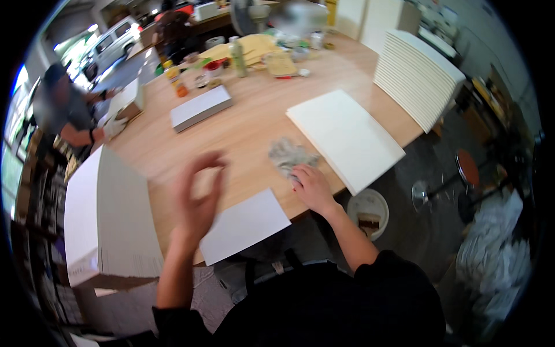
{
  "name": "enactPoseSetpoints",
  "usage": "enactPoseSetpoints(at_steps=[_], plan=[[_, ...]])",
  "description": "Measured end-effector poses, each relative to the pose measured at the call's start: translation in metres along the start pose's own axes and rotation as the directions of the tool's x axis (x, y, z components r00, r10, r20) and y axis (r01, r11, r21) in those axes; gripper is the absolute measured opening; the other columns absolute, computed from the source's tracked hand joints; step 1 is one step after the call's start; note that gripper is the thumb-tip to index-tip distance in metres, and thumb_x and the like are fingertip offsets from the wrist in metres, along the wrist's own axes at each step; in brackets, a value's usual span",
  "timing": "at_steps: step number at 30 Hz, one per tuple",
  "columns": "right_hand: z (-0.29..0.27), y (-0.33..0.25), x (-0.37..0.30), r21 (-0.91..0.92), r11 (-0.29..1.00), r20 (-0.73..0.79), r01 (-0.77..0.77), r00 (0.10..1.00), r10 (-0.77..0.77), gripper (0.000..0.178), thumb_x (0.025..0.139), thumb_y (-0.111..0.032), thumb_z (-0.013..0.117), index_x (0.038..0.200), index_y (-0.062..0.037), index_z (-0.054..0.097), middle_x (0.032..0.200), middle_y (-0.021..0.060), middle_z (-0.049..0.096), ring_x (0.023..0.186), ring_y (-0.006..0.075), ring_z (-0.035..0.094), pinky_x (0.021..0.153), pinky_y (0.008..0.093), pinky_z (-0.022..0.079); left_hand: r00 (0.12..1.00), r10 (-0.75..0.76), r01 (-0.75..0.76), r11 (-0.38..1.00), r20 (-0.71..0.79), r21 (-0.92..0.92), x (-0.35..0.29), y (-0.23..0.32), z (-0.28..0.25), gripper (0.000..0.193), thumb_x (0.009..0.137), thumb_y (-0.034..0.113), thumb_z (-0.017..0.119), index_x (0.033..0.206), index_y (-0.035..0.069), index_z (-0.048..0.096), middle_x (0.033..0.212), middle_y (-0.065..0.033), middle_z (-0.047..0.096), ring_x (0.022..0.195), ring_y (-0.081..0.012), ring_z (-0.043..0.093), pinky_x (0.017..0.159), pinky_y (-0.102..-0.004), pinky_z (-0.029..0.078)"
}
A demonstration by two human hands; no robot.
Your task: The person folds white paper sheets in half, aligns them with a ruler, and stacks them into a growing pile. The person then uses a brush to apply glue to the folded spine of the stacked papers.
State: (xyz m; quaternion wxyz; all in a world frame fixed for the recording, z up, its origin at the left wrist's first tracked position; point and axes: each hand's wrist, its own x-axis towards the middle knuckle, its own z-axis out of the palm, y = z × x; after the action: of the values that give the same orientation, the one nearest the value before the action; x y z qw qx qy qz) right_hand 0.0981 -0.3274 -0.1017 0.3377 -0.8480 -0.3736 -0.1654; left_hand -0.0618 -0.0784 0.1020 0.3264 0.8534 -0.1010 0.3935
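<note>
My left hand (202, 194) is raised above the near part of the table, somewhat blurred. Its thumb and fingers curve apart, with nothing seen between them. Below and to its right, a white sheet (245, 225) lies at the table's front edge. My right hand (312, 188) rests on the table with its fingers closed on the near end of a crumpled grey cloth (286, 153); whether this is a work glove I cannot tell. A stack of large cream sheets (347, 139) lies just to the right of that hand, partly over the table's edge.
Tall paper stacks stand at the left (124, 214) and far right (416, 78). Farther back lie a flat white-topped block (201, 109), bottles and tubs. A white bucket (370, 211) and a stool (467, 168) stand right. A gloved co-worker (69, 110) handles a box (128, 101).
</note>
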Motion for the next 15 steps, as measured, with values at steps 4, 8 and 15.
enactPoseSetpoints(at_steps=[4, 8, 15], plan=[[-0.015, -0.017, -0.001, 0.021, 0.999, -0.080, -0.024, 0.996, 0.026, 0.018, 0.090, -0.009, 0.063, 0.105, -0.0011, 0.067, 0.111, 0.0184, 0.068, 0.109, 0.0385, 0.065, 0.093, 0.0499, 0.052, 0.807, 0.407, -0.334, 0.912, 0.428, -0.237, 0.044, -0.003, 0.179, 0.022, 0.091, 0.009, 0.071, 0.113, 0.007, 0.074, 0.100, -0.0107, 0.075, 0.096, -0.0325, 0.071, 0.082, -0.0437, 0.056], [-0.058, -0.065, -0.053, 0.177, 0.968, -0.254, 0.177, 0.959, -0.129, 0.018, 0.085, -0.004, 0.070, 0.103, -0.0026, 0.071, 0.109, 0.0148, 0.073, 0.100, 0.0337, 0.072, 0.088, 0.0453, 0.059, 0.605, 0.531, -0.501, 0.833, 0.593, -0.234, 0.039, 0.003, 0.276, 0.040, 0.081, 0.027, 0.083, 0.118, 0.013, 0.075, 0.119, -0.0028, 0.071, 0.118, -0.0244, 0.064, 0.102, -0.0409, 0.051], [-0.113, -0.034, -0.117, 0.163, 0.980, -0.207, -0.117, 0.967, 0.150, 0.016, 0.088, -0.003, 0.072, 0.105, -0.0009, 0.072, 0.107, 0.0132, 0.075, 0.090, 0.0301, 0.075, 0.075, 0.0364, 0.062, 0.501, 0.432, -0.314, 0.898, 0.750, -0.307, 0.042, 0.000, 0.306, 0.052, 0.081, 0.025, 0.084, 0.130, 0.015, 0.072, 0.125, -0.0079, 0.072, 0.114, -0.0312, 0.067, 0.096, -0.0437, 0.055]])
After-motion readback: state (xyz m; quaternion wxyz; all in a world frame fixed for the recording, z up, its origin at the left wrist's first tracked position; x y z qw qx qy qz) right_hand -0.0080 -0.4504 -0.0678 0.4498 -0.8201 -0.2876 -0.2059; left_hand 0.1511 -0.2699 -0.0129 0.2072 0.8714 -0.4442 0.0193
